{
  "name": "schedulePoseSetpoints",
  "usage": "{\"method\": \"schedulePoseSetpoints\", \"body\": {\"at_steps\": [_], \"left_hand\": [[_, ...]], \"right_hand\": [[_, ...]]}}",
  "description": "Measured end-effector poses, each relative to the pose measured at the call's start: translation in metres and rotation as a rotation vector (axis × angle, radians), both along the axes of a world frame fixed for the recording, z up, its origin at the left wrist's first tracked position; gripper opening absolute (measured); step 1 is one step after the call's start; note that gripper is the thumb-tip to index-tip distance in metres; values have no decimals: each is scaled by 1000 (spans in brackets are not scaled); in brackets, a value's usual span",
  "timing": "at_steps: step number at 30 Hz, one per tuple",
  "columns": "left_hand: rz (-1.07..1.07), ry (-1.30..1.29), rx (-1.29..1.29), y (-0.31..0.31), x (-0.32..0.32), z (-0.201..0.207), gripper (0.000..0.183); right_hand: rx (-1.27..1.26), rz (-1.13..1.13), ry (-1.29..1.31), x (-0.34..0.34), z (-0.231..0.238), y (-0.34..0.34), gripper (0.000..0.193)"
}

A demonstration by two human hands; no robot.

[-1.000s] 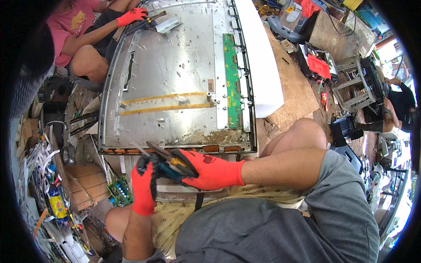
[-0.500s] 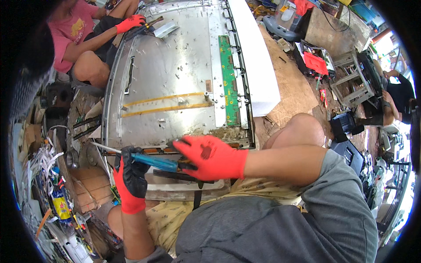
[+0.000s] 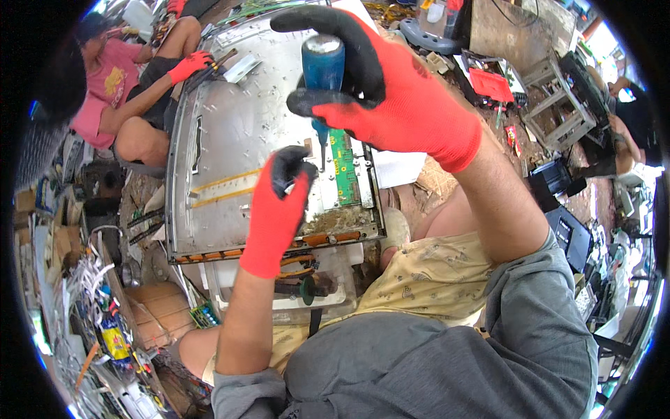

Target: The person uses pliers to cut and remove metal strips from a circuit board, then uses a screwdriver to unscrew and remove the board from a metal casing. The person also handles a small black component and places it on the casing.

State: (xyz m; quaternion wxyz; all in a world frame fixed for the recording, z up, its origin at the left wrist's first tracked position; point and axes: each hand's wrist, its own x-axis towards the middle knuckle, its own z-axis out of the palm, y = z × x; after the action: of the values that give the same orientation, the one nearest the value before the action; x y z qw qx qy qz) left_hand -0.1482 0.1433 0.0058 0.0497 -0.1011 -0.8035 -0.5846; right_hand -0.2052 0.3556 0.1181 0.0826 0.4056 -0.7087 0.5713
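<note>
My right hand (image 3: pixel 412 98), in a red glove with black fingers, is raised over the panel and curled around the blue handle of a screwdriver (image 3: pixel 324 66). The tool stands upright, its shaft pointing down beside the green circuit board (image 3: pixel 345 167). My left hand (image 3: pixel 276 209), gloved alike, is lower, its thumb and fingers curled together right beside the shaft. Anything between those fingertips is hidden or too small to name. Beneath both hands lies a large flat metal display panel (image 3: pixel 223 140) with yellow strips, small posts and dirt along its near edge.
Across the panel at left, a person (image 3: pixel 115 84) rests a red-gloved hand near a metal piece (image 3: pixel 244 68). A plastic tub (image 3: pixel 328 300) sits under the near edge. Scrap and wires (image 3: pixel 91 279) pile up at left. A wooden stool (image 3: pixel 569 119) stands at right.
The screwdriver has gone from lying sideways across both hands to standing upright in my right hand over the panel. My left hand has let go of its shaft and moved right and forward.
</note>
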Motion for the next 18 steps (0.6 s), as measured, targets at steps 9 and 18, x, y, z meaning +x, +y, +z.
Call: {"method": "schedulePoseSetpoints", "body": {"at_steps": [9, 18], "left_hand": [[-192, -375, -71, 53, -14, -25, 33], [-186, -263, -194, 55, -41, -71, 26]], "right_hand": [[185, -81, 19, -15, -44, 38, 53], [265, -111, 20, -32, -62, 41, 49]]}}
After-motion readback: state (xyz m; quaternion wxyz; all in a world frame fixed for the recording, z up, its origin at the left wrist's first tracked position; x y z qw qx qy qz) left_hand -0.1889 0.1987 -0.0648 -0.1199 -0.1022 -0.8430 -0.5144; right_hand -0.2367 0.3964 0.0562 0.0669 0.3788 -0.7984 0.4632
